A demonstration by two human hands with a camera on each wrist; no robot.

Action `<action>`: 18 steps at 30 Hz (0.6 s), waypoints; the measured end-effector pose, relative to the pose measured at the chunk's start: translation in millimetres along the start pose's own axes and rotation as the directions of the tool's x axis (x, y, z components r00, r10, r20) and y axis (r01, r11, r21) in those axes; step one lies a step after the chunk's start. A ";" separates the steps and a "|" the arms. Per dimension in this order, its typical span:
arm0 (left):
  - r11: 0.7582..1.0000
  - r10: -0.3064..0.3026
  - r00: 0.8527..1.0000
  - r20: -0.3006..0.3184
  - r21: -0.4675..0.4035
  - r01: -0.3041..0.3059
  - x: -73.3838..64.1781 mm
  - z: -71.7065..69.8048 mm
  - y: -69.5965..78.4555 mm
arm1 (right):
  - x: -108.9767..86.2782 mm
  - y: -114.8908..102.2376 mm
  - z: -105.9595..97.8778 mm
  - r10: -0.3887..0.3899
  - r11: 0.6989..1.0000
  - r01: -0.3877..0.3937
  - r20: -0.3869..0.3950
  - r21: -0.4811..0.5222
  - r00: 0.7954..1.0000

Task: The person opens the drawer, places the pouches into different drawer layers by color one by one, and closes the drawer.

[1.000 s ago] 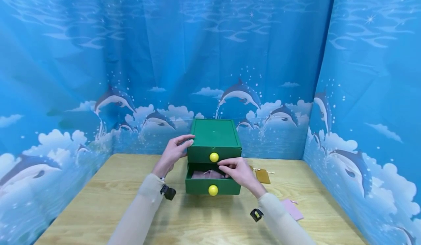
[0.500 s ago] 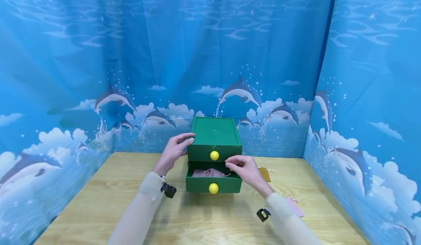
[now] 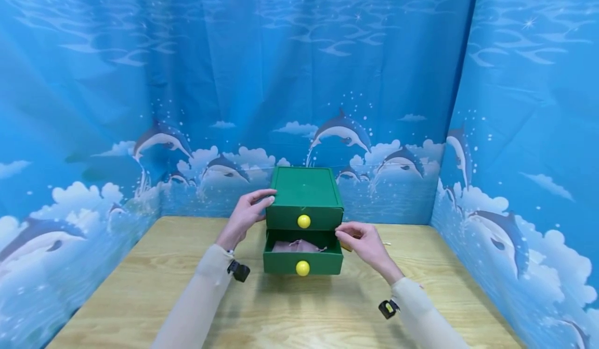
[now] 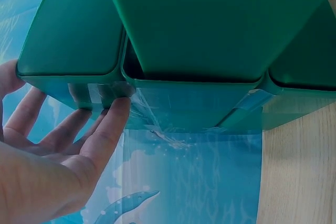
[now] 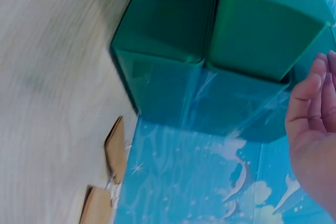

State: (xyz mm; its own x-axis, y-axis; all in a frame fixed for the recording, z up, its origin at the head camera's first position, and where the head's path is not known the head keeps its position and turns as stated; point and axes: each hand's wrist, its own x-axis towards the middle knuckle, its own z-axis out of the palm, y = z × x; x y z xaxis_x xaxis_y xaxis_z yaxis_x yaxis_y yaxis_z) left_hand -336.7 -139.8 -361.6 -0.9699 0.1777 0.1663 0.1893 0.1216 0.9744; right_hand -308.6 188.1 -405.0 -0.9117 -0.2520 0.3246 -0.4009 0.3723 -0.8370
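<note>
A green drawer cabinet point(image 3: 306, 186) with yellow knobs stands on the table. Its drawer point(image 3: 283, 263) below the top one is pulled out, and a mauve drawstring pouch point(image 3: 293, 246) lies inside. My left hand point(image 3: 245, 216) touches the cabinet's upper left side with spread fingers, as the left wrist view also shows point(image 4: 63, 150). By the right end of the pulled-out drawer, my right hand point(image 3: 367, 245) has loosely bent fingers and nothing visible in them. Whether its fingertips touch the cabinet, I cannot tell.
Two tan pouches point(image 5: 115, 150) lie on the wooden table point(image 3: 178, 266) right of the cabinet, mostly hidden behind my right hand in the head view. Blue dolphin-printed curtains point(image 3: 234, 78) enclose the back and sides. The open drawer juts out toward me.
My right hand has moved right, from in front of the open drawer to its right end. The right sleeve now covers the pink pouch. The left hand has stayed in place.
</note>
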 end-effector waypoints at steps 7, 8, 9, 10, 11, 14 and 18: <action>1.000 -0.005 1.000 0.007 0.011 0.005 0.5 0.7 -1.2 | -5.4 13.3 -16.3 0.044 0.999 -0.044 0.025 0.007 0.999; 1.000 -0.006 1.000 0.008 0.013 0.006 0.5 0.7 -1.6 | -5.7 15.8 -18.7 0.055 0.999 -0.055 0.030 0.002 0.998; 1.000 -0.007 1.000 0.009 0.015 0.007 0.5 0.6 -2.1 | -5.7 17.8 -21.1 0.065 0.998 -0.065 0.036 0.000 0.997; 1.000 -0.007 1.000 0.011 0.017 0.007 0.6 0.4 -2.4 | -5.7 20.2 -23.6 0.076 0.997 -0.076 0.044 0.000 0.996; 1.000 -0.010 1.000 0.013 0.015 0.009 0.5 0.1 -2.4 | -5.6 22.3 -26.2 0.081 0.997 -0.081 0.057 -0.002 0.995; 1.000 -0.017 1.000 0.019 0.012 0.017 -0.5 -0.9 -0.7 | -4.4 28.3 -33.4 0.097 0.995 -0.096 0.105 -0.014 0.990; 1.000 -0.023 0.999 0.033 0.015 0.022 -7.4 1.2 12.3 | -3.7 36.9 -44.4 0.104 0.994 -0.095 0.171 -0.061 0.980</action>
State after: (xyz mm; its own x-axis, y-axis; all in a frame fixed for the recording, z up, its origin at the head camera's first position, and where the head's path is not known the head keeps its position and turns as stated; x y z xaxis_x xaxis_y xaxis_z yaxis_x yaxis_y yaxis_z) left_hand -327.0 -138.4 -351.1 -0.9684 0.2069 0.1390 0.1699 0.1400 0.9755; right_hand -324.0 242.4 -417.5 -0.9196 -0.3609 0.1553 -0.3172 0.4485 -0.8356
